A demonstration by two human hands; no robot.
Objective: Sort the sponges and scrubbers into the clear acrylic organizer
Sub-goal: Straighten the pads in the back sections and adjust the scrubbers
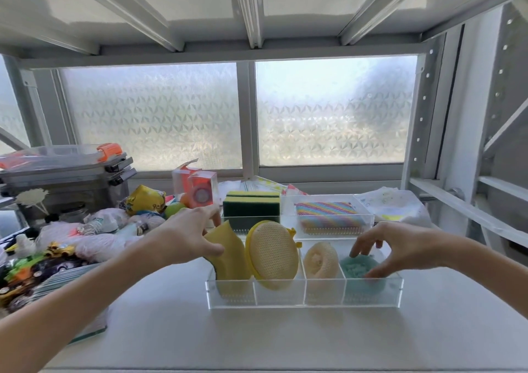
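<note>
Two hands are working at the clear acrylic organizer (304, 294) on the tabletop (257, 341). Left hand (185, 237) is pinching the yellow sponge (228, 258) in the leftmost front compartment; right hand (400, 247), fingers spread, is touching the teal scrubber (357, 268) in the rightmost. Between them are sitting one round yellow mesh scrubber (273, 254) and one beige scrubber (320, 260). Behind, one striped sponge (328, 215) and partly hidden green-yellow sponges (251, 204).

The flat foam sponge (228, 254) is yellow, like the round mesh-faced scrubber (273, 254). The netted puff scrubber (320, 260) is pale peach, the fuzzy ball scrubber (358, 270) teal, the rectangular knitted sponge (328, 214) rainbow-striped diagonally, the block sponge (251, 204) yellow over dark green.
</note>
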